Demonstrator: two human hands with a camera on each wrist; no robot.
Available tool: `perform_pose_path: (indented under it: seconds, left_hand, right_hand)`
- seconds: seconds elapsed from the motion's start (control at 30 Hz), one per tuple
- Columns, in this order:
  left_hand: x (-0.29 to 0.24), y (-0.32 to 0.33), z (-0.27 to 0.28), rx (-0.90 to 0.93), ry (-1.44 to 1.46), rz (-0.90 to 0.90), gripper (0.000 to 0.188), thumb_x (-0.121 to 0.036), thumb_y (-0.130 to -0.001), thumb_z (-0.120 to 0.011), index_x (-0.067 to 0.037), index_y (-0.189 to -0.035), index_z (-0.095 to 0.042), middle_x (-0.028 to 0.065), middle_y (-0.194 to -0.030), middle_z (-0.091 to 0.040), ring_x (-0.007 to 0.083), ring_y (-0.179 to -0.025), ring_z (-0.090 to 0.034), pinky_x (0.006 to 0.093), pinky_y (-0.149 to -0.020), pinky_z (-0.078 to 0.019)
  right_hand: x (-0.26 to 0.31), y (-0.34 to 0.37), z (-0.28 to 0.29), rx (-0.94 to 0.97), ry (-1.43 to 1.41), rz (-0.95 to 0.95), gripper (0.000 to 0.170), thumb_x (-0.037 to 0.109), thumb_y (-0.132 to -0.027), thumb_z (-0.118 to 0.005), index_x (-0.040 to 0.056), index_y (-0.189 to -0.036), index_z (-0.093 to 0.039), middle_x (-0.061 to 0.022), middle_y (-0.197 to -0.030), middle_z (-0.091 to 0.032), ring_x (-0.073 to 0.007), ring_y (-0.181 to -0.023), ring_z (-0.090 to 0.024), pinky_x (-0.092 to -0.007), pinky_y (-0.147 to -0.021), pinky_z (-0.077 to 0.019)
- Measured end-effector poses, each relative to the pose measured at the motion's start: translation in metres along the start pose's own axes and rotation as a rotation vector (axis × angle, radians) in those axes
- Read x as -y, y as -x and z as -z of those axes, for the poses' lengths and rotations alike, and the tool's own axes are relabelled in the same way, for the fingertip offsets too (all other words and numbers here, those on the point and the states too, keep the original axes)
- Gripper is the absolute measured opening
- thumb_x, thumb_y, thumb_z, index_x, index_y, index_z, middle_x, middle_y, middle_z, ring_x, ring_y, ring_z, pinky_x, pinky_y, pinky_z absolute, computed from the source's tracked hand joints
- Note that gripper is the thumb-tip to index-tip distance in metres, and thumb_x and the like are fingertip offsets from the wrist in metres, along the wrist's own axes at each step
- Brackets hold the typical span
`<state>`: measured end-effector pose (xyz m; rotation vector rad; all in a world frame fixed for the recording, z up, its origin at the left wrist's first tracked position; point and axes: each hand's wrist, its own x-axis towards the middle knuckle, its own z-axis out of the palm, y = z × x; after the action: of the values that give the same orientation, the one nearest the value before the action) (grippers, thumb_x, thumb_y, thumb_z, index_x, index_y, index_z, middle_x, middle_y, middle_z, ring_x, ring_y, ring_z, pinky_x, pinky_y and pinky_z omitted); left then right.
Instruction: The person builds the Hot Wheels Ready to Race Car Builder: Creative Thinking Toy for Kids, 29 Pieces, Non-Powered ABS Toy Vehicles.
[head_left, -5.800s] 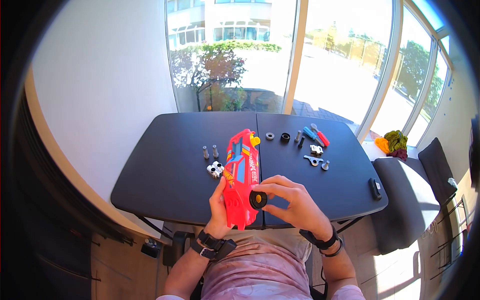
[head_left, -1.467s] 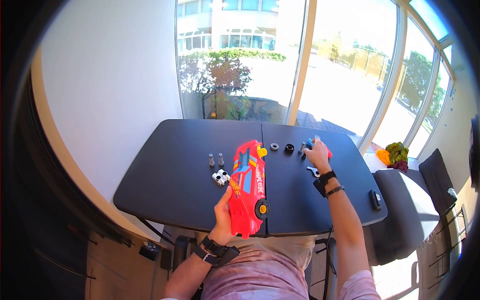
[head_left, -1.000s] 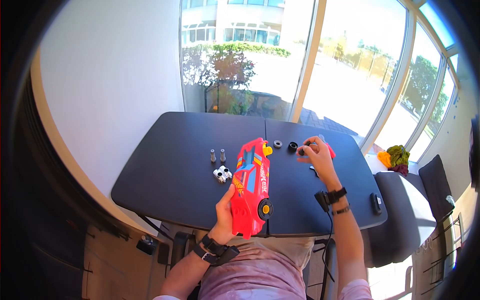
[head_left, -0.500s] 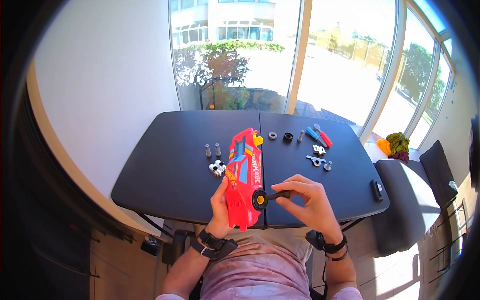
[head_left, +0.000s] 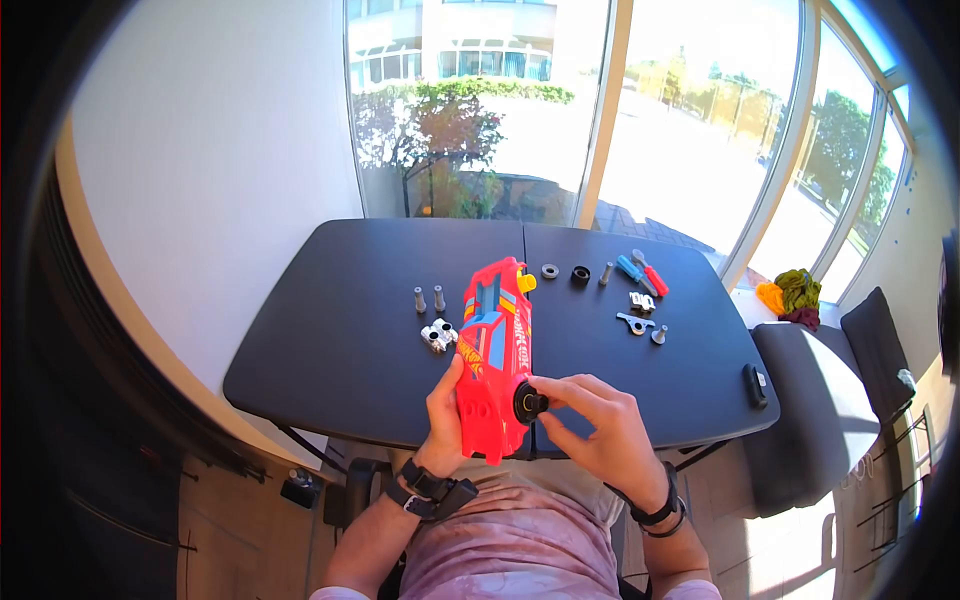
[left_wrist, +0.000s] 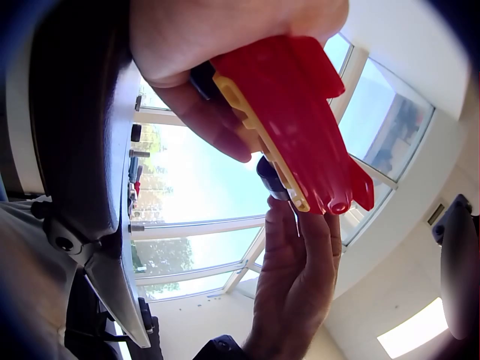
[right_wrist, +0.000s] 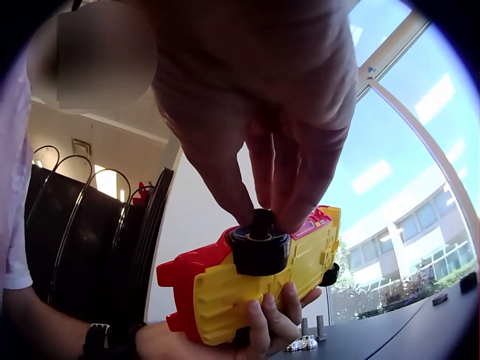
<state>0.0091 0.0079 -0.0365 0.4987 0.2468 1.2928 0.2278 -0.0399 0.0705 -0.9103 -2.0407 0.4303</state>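
Note:
My left hand grips a red toy car from its left side, holding it up over the near edge of the table. The right wrist view shows the car's yellow underside, with left fingers curled beneath it. A black wheel sits on the car's near right side. At its centre stands a black plastic bolt, most of its shaft hidden inside the wheel. My right hand pinches the bolt's end between thumb and fingers, fingertips close against the wheel face.
On the black table, two grey bolts and a white engine-like part lie left. Farther right are a grey ring, a loose black wheel, blue and red-handled tools, and a grey bracket.
The right hand left the wheel, reached to the table's far right, and brought back the black bolt. Its shaft, outside half a second ago, is now in the wheel. The left hand still holds the car.

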Motion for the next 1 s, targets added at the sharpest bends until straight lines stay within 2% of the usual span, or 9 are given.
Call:
perform_pose_path:
  seconds: [0.1, 0.2, 0.3, 0.5, 0.6, 0.7, 0.8, 0.9, 1.0]
  left_hand:
    - [-0.001, 0.001, -0.001, 0.010, -0.001, 0.013, 0.069, -0.055, -0.114, -0.053, -0.002, -0.158, -0.049, 0.0182, -0.143, -0.070, 0.0290, -0.123, -0.075, 0.0476, -0.103, -0.0634]
    - [0.000, 0.000, -0.002, -0.012, -0.005, 0.007, 0.068, -0.054, -0.114, -0.054, -0.002, -0.157, -0.050, 0.0178, -0.142, -0.070, 0.0291, -0.122, -0.075, 0.0477, -0.103, -0.0634]
    - [0.002, 0.000, 0.000, -0.029, -0.019, -0.017, 0.068, -0.054, -0.114, -0.054, -0.002, -0.157, -0.050, 0.0175, -0.142, -0.070, 0.0291, -0.123, -0.075, 0.0471, -0.103, -0.0630]
    - [0.001, 0.002, -0.002, -0.022, -0.025, 0.014, 0.068, -0.055, -0.114, -0.054, -0.002, -0.157, -0.050, 0.0175, -0.142, -0.071, 0.0288, -0.123, -0.075, 0.0461, -0.105, -0.0623]
    - [0.002, 0.002, -0.003, -0.028, -0.033, 0.008, 0.067, -0.054, -0.114, -0.054, -0.002, -0.157, -0.050, 0.0173, -0.143, -0.071, 0.0287, -0.124, -0.075, 0.0465, -0.105, -0.0623]
    - [0.000, 0.003, -0.005, -0.028, -0.039, 0.014, 0.067, -0.054, -0.114, -0.054, -0.002, -0.157, -0.050, 0.0172, -0.143, -0.071, 0.0287, -0.124, -0.075, 0.0468, -0.105, -0.0623]
    - [0.001, 0.002, -0.002, -0.017, -0.035, 0.003, 0.068, -0.054, -0.114, -0.054, -0.002, -0.157, -0.049, 0.0174, -0.143, -0.070, 0.0288, -0.124, -0.075, 0.0472, -0.105, -0.0624]
    - [0.004, 0.001, 0.000, -0.006, -0.017, -0.003, 0.068, -0.054, -0.114, -0.055, -0.002, -0.157, -0.049, 0.0177, -0.143, -0.070, 0.0287, -0.124, -0.075, 0.0474, -0.105, -0.0624]
    - [0.002, 0.000, 0.000, -0.010, -0.001, 0.014, 0.068, -0.054, -0.114, -0.055, -0.002, -0.157, -0.049, 0.0178, -0.143, -0.070, 0.0288, -0.124, -0.075, 0.0473, -0.105, -0.0624]
  right_hand:
    - [-0.007, 0.003, -0.002, 0.017, 0.171, -0.004, 0.019, 0.013, -0.094, -0.084, 0.0027, -0.107, -0.075, -0.0124, -0.102, -0.074, -0.0291, -0.084, -0.072, -0.0413, -0.075, -0.0589]
    - [-0.005, 0.006, 0.001, 0.074, 0.307, -0.085, 0.022, 0.020, -0.097, -0.083, 0.0060, -0.109, -0.072, -0.0104, -0.097, -0.073, -0.0284, -0.083, -0.071, -0.0420, -0.070, -0.0572]
    - [0.005, -0.001, -0.001, -0.004, 0.225, 0.111, 0.027, 0.027, -0.101, -0.080, 0.0059, -0.109, -0.066, -0.0097, -0.093, -0.068, -0.0285, -0.084, -0.071, -0.0433, -0.068, -0.0566]
    - [-0.005, 0.005, -0.005, 0.107, 0.449, 0.006, 0.028, 0.029, -0.105, -0.072, 0.0054, -0.102, -0.058, -0.0099, -0.090, -0.061, -0.0298, -0.083, -0.069, -0.0447, -0.065, -0.0553]
    - [0.002, 0.002, -0.007, 0.047, 0.376, 0.088, 0.027, 0.029, -0.106, -0.070, 0.0060, -0.101, -0.058, -0.0091, -0.089, -0.062, -0.0300, -0.080, -0.069, -0.0445, -0.063, -0.0548]
    - [-0.012, 0.008, -0.008, 0.148, 0.487, 0.022, 0.026, 0.029, -0.104, -0.072, 0.0062, -0.101, -0.059, -0.0092, -0.088, -0.062, -0.0303, -0.078, -0.070, -0.0450, -0.062, -0.0541]
    - [0.003, 0.003, -0.003, 0.069, 0.412, -0.006, 0.026, 0.029, -0.103, -0.072, 0.0058, -0.101, -0.060, -0.0100, -0.089, -0.063, -0.0311, -0.079, -0.070, -0.0454, -0.062, -0.0539]
    - [-0.007, 0.005, -0.007, 0.131, 0.408, 0.023, 0.026, 0.029, -0.104, -0.072, 0.0055, -0.101, -0.059, -0.0104, -0.091, -0.064, -0.0321, -0.080, -0.071, -0.0458, -0.061, -0.0533]
    - [-0.013, 0.009, -0.004, 0.223, 0.474, -0.068, 0.027, 0.029, -0.104, -0.072, 0.0051, -0.101, -0.059, -0.0109, -0.091, -0.065, -0.0330, -0.079, -0.070, -0.0462, -0.061, -0.0530]
